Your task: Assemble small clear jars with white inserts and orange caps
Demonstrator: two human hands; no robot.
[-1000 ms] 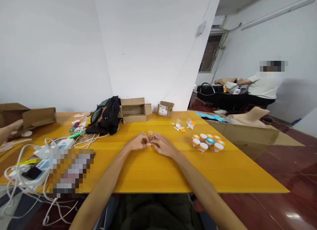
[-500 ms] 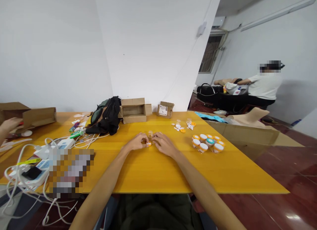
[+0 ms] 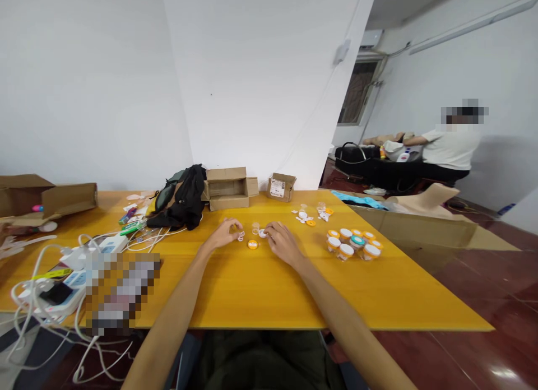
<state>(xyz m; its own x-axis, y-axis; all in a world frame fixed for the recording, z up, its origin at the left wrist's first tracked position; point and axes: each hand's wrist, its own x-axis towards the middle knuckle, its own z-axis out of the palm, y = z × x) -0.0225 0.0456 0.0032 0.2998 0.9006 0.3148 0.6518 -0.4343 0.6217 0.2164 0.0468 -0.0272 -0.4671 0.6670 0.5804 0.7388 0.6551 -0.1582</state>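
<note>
Over the middle of the table, my left hand [image 3: 222,234] has its thumb and fingers apart in a curve. A small white piece with holes [image 3: 241,236] is at its fingertips, seemingly not gripped. Right of it lies an orange ring lid [image 3: 253,244] with white on its top, touched by neither hand. Just behind the lid stands a small clear cup [image 3: 255,228]. My right hand [image 3: 283,243] has its fingers bent together on the edge of a white disc [image 3: 263,233]; the fingers hide part of the disc.
Lidded jars [image 3: 346,250] are grouped at the right, with loose white and orange parts [image 3: 303,216] behind. Cardboard boxes [image 3: 229,202] and a black bag [image 3: 185,202] line the back. Left are a power strip [image 3: 111,244], cables and a blurred-out object [image 3: 126,292]. A person [image 3: 451,146] sits far right.
My left hand has let go of the orange lid and moved left; the lid stays on the table. My right hand has shifted slightly, and the white disc now shows at its fingertips.
</note>
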